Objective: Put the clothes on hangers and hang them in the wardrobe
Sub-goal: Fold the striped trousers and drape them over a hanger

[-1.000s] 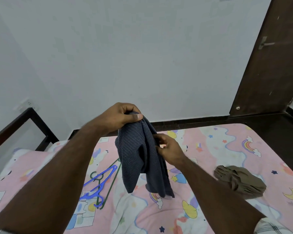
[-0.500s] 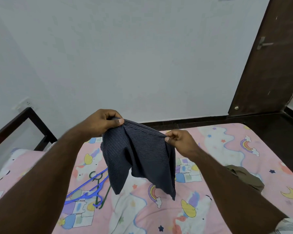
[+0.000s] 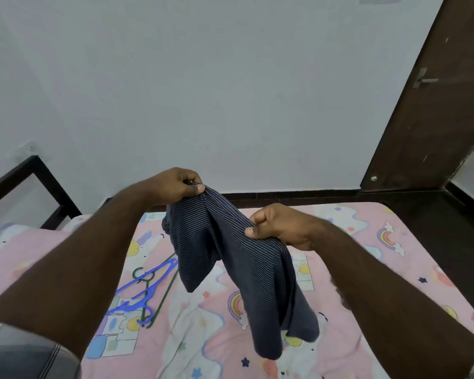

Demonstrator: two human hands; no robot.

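Head view, items as I log them from my remote station:

1. Striped dark garment [image 3: 230, 258]: navy with fine pale stripes, held up in the air above the bed, stretched between both hands, its two loose ends hanging down toward the sheet.
2. Left hand [image 3: 175, 186]: fingers curled, thumb pinching the garment's upper left edge.
3. Right hand [image 3: 282, 225]: lower than the left, thumb and curled fingers pinching the fabric on its right side.
4. Blue hanger [image 3: 145, 288]: lying flat on the bed, below and left of the garment.
5. Green hanger [image 3: 162, 296]: lying under the blue one, touching it; I see its hook and one thin arm.
6. Bed [image 3: 394, 242]: pink sheet printed with rainbows, stars and clouds.
7. Dark bed frame [image 3: 33, 173]: at far left.
8. Brown door [image 3: 435, 119]: at right, with a metal handle.
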